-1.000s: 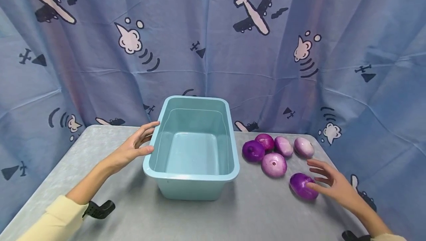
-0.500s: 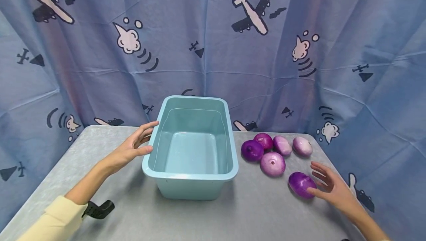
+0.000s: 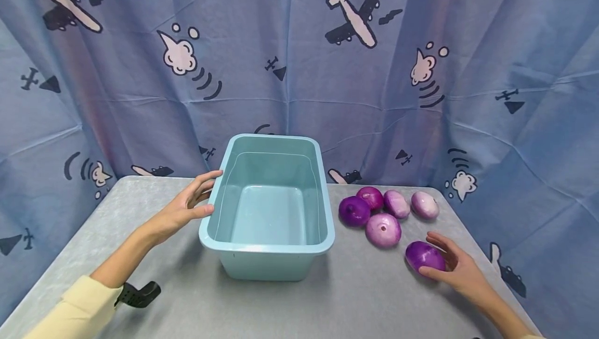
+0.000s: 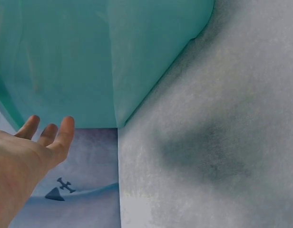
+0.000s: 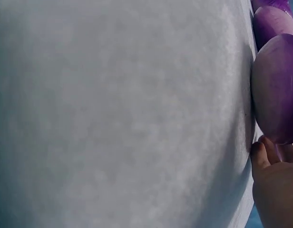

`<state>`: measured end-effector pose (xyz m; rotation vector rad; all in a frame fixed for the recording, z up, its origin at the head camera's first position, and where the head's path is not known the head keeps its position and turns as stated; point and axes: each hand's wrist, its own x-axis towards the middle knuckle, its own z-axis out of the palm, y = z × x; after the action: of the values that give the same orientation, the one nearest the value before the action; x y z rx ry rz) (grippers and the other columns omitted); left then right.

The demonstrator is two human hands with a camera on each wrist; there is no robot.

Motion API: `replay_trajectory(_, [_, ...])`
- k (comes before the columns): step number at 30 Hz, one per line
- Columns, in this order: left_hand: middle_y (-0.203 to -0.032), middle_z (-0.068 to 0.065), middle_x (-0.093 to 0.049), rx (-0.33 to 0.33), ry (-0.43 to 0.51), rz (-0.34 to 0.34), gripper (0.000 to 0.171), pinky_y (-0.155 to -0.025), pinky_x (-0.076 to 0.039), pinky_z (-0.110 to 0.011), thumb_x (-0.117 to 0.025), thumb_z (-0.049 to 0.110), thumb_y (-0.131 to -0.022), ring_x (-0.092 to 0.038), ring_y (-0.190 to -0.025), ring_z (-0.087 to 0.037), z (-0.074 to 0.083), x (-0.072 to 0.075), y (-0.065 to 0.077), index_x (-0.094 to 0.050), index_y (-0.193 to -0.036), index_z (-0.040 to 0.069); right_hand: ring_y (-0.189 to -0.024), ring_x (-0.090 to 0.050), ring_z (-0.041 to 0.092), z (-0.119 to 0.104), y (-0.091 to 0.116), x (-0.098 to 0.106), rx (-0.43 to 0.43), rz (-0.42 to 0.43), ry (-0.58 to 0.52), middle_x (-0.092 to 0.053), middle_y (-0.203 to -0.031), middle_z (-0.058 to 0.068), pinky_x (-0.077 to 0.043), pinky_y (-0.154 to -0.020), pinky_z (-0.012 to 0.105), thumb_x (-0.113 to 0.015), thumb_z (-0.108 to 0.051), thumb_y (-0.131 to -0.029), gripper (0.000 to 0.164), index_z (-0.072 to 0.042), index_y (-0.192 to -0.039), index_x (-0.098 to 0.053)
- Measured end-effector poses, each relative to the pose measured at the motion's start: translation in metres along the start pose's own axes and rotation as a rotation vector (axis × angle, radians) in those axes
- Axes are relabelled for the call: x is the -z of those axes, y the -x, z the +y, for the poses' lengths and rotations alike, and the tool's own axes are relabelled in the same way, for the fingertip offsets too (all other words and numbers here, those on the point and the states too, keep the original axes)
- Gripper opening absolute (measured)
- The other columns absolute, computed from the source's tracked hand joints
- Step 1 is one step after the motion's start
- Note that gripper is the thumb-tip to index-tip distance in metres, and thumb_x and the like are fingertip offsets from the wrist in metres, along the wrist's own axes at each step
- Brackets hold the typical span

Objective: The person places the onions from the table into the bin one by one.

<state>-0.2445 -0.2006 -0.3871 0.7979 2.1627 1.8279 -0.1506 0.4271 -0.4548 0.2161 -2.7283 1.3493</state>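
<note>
A light-blue plastic tub [image 3: 269, 249] stands on the table. At its left rim, my left hand [image 3: 180, 211] has its fingers spread, with fingertips and thumb at the edge. The left wrist view also has that hand [image 4: 37, 152] beside the tub's wall [image 4: 65, 71]. Farther right lies a purple onion [image 3: 423, 257]. My right hand [image 3: 460, 271] curves loosely about its right side, thumb in front and fingers behind. In the right wrist view, fingertips [image 5: 259, 151] appear at the lower edge of the onion [image 5: 277, 90]; firm contact cannot be told.
Behind the purple onion sit several more red onions, among them a pale one [image 3: 383, 231], a dark one [image 3: 354, 211] and another pale one [image 3: 425, 206] near the back right corner. The grey table [image 3: 262, 310] ends at a blue curtain [image 3: 290, 68] with airplane prints.
My right hand has moved left and closer around the nearest purple onion, its thumb now in front of it. My left hand stays at the tub's rim.
</note>
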Motion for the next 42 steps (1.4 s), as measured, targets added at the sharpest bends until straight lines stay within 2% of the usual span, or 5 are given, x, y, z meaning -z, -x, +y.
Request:
replay_trajectory(17, [-0.16, -0.017, -0.027, 0.007, 0.01, 0.003, 0.072, -0.108, -0.026, -0.065, -0.064, 0.024, -0.099, -0.021, -0.145, -0.044, -0.001, 0.0, -0.003, -0.026, -0.161, 0.022, -0.111, -0.043, -0.017, 0.004, 0.002, -0.002, -0.044, 0.026, 0.052, -0.056, -0.138, 0.017, -0.042, -0.085, 0.009, -0.082, -0.017, -0.089, 0.067, 0.003, -0.145, -0.051])
replay_trajectory(24, [-0.16, -0.016, -0.027, -0.004, 0.004, 0.01, 0.071, -0.105, -0.03, -0.064, -0.064, 0.022, -0.099, -0.023, -0.145, -0.043, -0.002, 0.002, -0.005, -0.028, -0.161, 0.021, -0.111, -0.043, -0.013, -0.005, -0.002, 0.012, -0.094, -0.018, 0.09, -0.05, -0.143, 0.024, -0.042, -0.084, 0.01, -0.078, -0.024, -0.093, 0.067, 0.001, -0.147, -0.049])
replay_trajectory(28, [-0.161, -0.015, -0.027, -0.007, -0.001, 0.013, 0.072, -0.106, -0.029, -0.065, -0.064, 0.023, -0.099, -0.022, -0.145, -0.041, -0.002, 0.003, -0.007, -0.028, -0.161, 0.02, -0.109, -0.048, -0.012, -0.017, -0.008, 0.025, -0.104, -0.053, 0.034, -0.053, -0.139, 0.006, -0.048, -0.084, 0.016, -0.074, -0.022, -0.096, 0.065, 0.002, -0.149, -0.045])
replay_trajectory(35, [-0.161, -0.015, -0.025, -0.001, 0.006, 0.016, 0.071, -0.107, -0.028, -0.065, -0.065, 0.026, -0.099, -0.02, -0.146, -0.043, -0.003, 0.003, -0.01, -0.029, -0.16, 0.02, -0.113, -0.056, -0.003, -0.034, -0.027, 0.036, 0.098, -0.063, -0.103, -0.052, -0.133, -0.02, -0.052, -0.084, 0.019, -0.07, 0.001, -0.094, 0.059, 0.002, -0.149, -0.046])
replay_trajectory(42, [-0.16, -0.017, -0.027, 0.004, -0.001, 0.017, 0.07, -0.104, -0.033, -0.061, -0.065, 0.026, -0.098, -0.024, -0.144, -0.043, -0.002, 0.002, -0.012, -0.032, -0.159, 0.019, -0.115, -0.058, 0.004, -0.061, -0.054, 0.029, 0.194, -0.089, -0.208, -0.054, -0.14, -0.01, -0.054, -0.085, 0.023, -0.069, 0.012, -0.091, 0.064, 0.003, -0.15, -0.045])
